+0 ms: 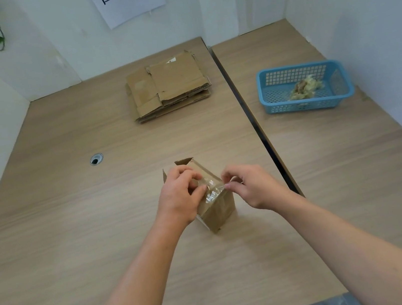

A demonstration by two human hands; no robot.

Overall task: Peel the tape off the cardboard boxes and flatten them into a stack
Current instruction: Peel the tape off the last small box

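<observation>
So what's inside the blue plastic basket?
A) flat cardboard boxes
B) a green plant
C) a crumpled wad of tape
C: a crumpled wad of tape lies in the blue plastic basket, while the flattened cardboard boxes sit stacked on the wooden table.

Basket point(303, 105): blue, grid-perforated. Left of basket: brown flattened stack point(171, 86); brown box point(218, 210), clear glossy tape point(211, 194). Table point(100, 221): pale wood grain. Wall sign point(126, 3): white, black characters.

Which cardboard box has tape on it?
The box being held up front: it stands upright with clear tape across its top. The rest lie flattened in the stack at the back.
</observation>
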